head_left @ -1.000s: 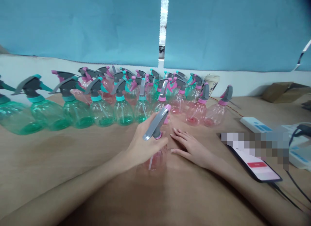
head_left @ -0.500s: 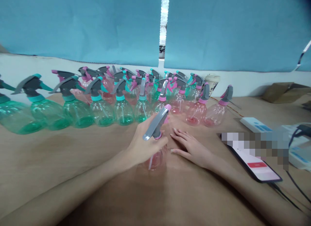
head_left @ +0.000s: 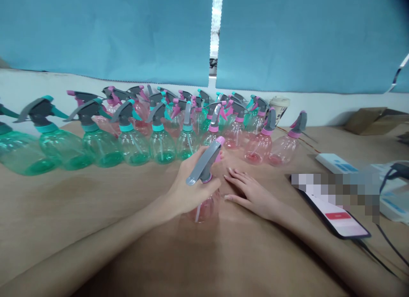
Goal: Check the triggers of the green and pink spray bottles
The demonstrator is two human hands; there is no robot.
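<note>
While the left hand (head_left: 182, 190) grips a see-through pink plastic spray bottle (head_left: 206, 160) with a grey top, the right hand (head_left: 255, 197) lies flat (fingers loose, holding nothing) at the bottle's three o'clock. See-through green plastic bottles (head_left: 134, 148) stand at ten o'clock.

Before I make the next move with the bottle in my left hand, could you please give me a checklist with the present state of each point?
1. Left hand around the bottle: ok.
2. Sprayer on the bottle: ok.
3. Sprayer screwed tight: cannot tell.
4. Right hand free: ok, palm down on the table, holding nothing.
5. Phone apart from the right hand: ok, it lies farther right.
6. Gap between the bottle and the front row behind it: cannot tell, they overlap in this view.
</note>
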